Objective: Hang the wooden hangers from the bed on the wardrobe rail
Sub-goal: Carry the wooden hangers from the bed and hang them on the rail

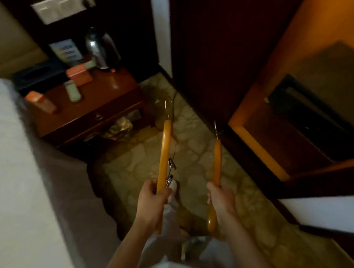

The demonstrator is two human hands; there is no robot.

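My left hand [152, 198] grips a wooden hanger [164, 150] with metal clips and a wire hook, held edge-on and pointing away from me. A second wooden hanger [217, 159] with a metal hook is held the same way in my right hand [221, 200]. Both hangers hover over the patterned floor. The bed [6, 171] with its white sheet lies at the left. An open wardrobe [303, 115] stands at the right, lit orange inside; its rail is out of sight.
A dark wooden bedside table [101, 105] ahead-left carries a kettle [102, 49], orange boxes, a card and a small bottle. A dark wardrobe door [212, 50] stands ahead. A dark safe-like box [316, 117] sits inside the wardrobe. A white surface [326, 211] juts in at the right.
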